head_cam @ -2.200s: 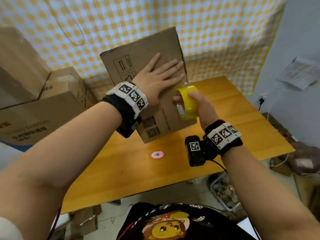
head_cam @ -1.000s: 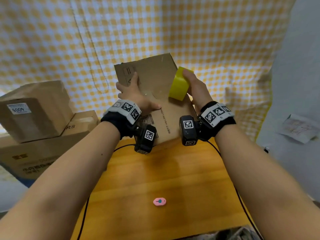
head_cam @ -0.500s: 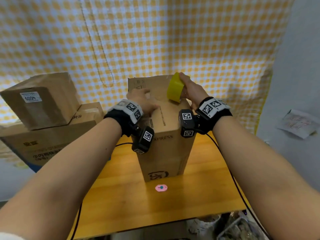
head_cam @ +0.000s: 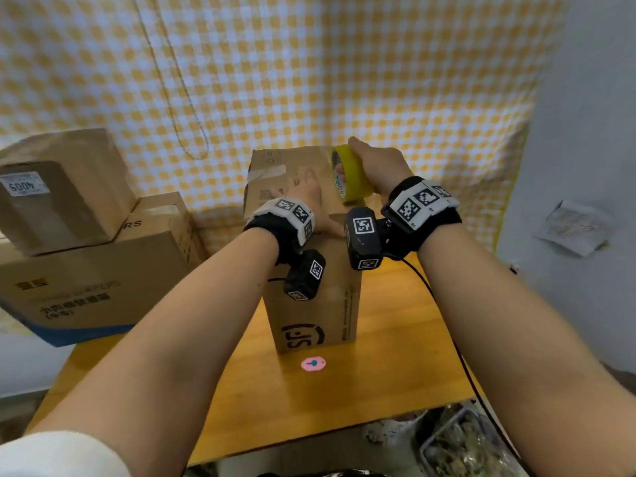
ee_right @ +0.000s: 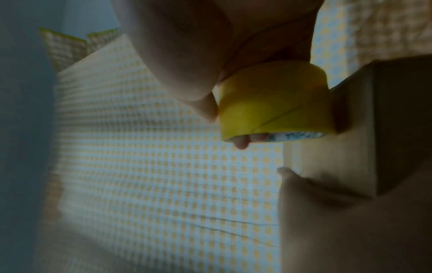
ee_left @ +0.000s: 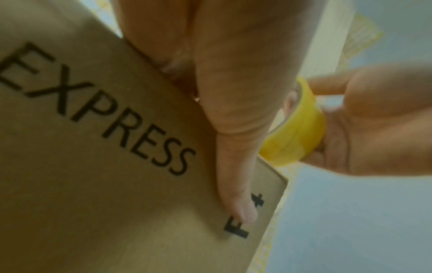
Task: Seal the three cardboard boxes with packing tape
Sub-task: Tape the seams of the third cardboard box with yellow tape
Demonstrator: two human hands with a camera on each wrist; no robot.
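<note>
tall box (head_cam: 311, 297) upright on counter (head_cam: 389, 342) | left hand (head_cam: 304, 196) flat on its top | right hand (head_cam: 377, 165) fingers curled round yellow tape roll (head_cam: 351, 179) at top's right edge | pink cutter (head_cam: 313, 363) just before box | two stacked boxes (head_cam: 86, 235) left of it

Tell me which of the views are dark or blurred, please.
Head view: bright and mostly sharp, edges bent by the wide lens. Left wrist view: dim, soft, yet "EXPRESS" on the brown cardboard box stays readable. Right wrist view: darkest, the yellow tape roll backlit.
</note>
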